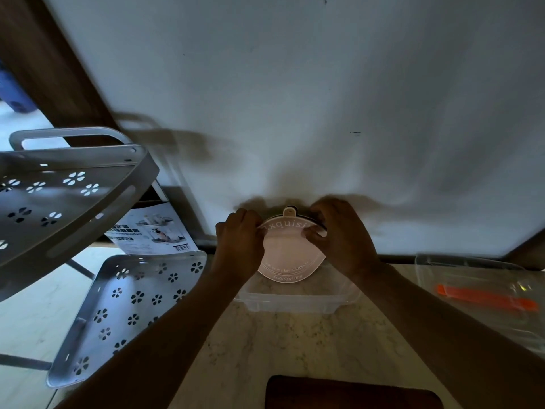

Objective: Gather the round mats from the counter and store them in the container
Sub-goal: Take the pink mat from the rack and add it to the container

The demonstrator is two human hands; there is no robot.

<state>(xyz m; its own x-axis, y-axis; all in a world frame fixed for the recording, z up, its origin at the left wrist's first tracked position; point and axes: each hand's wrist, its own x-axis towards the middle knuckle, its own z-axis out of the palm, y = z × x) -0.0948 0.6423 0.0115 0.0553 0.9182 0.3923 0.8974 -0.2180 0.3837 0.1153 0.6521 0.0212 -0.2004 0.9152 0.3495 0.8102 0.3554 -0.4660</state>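
A home kitchen corner, dimly lit.

A pale marble-patterned counter [295,343] meets a plain white wall [295,98]; a grey metal storage rack with flower-shaped cut-outs [59,196] stands alongside, its printed packaging sheet [153,231] propped behind, and clear plastic food containers [298,299] sit out.

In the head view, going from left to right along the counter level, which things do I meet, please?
Grey perforated rack → left hand → pink round mat, held in both hands over the clear container → right hand → clear lid with an orange strip.
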